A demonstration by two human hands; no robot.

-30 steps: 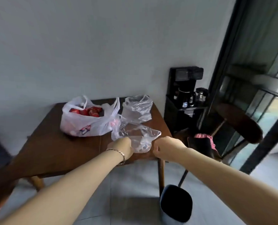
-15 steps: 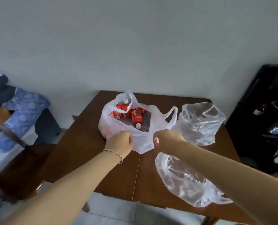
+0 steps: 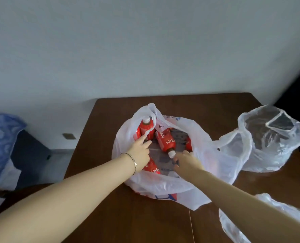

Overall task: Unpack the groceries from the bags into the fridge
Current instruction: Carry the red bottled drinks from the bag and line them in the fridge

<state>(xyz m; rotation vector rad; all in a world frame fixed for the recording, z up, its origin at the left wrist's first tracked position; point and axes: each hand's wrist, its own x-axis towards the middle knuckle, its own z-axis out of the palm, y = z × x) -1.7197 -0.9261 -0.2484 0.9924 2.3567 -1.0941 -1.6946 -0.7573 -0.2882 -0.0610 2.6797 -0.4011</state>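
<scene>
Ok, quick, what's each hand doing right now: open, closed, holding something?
Left hand: open, stretched toward the upright bottle in the white bag.
Right hand: in the bag beside a lying bottle; cannot tell whether it holds anything.

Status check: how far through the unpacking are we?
Done: the far clear bag and the near clear bag on the table look empty. In hand: the left hand and right hand reach into the white bag among the red bottles; neither plainly grips one. Left: several bottles sit in that bag, and no fridge is in view.
</scene>
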